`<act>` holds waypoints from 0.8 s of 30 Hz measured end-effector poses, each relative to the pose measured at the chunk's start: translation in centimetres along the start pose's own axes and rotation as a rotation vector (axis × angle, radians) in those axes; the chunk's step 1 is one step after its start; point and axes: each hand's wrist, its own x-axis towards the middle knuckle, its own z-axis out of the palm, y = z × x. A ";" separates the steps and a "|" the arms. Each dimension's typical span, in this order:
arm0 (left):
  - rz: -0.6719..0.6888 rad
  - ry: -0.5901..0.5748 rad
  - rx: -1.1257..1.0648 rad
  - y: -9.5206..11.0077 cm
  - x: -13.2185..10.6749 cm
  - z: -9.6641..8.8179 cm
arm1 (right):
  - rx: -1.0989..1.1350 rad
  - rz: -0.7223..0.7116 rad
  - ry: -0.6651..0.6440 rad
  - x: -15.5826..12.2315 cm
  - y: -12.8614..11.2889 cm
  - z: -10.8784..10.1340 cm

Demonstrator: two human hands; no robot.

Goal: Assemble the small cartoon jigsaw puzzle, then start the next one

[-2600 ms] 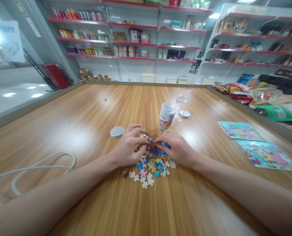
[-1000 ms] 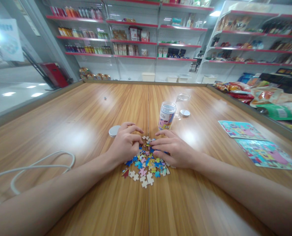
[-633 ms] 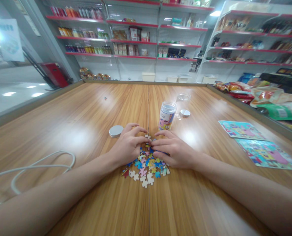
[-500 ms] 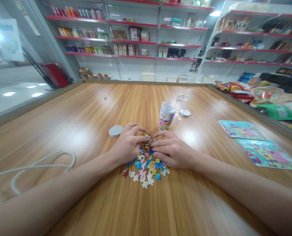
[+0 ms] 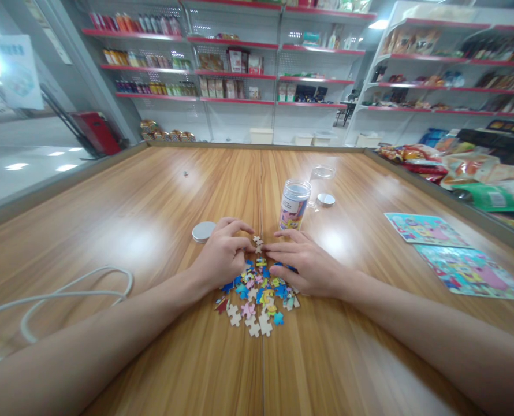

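A heap of small coloured puzzle pieces (image 5: pixel 257 294) lies on the wooden table (image 5: pixel 153 196) in front of me. My left hand (image 5: pixel 220 254) rests at the heap's left side, fingers curled and pinched on pieces at its far edge. My right hand (image 5: pixel 302 263) lies on the heap's right side, its fingers stretched towards the left hand and touching the same pieces (image 5: pixel 257 242). Just behind the hands stands an open clear puzzle tube (image 5: pixel 294 205) with a printed label. A round silver lid (image 5: pixel 204 231) lies left of my left hand.
Two finished puzzle sheets (image 5: pixel 450 254) lie at the right. A second silver lid (image 5: pixel 325 200) and a clear empty container (image 5: pixel 321 173) sit behind the tube. A white cable (image 5: pixel 66 294) loops at the left. Snack bags (image 5: pixel 469 167) line the right edge; shop shelves stand behind.
Both hands have stayed together over the heap, working pieces at its far edge. The pile has been drawn slightly towards me, and a few pieces now sit raised between the fingertips.
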 end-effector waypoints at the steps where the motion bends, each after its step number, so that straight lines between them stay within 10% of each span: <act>1: -0.001 0.003 0.000 0.0 0.0 0.0 | -0.003 0.004 -0.003 0.0 0.0 0.0; 24: 0.007 -0.064 -0.062 0.1 0.2 0.1 | -0.056 -0.034 -0.052 0.1 -0.3 -0.3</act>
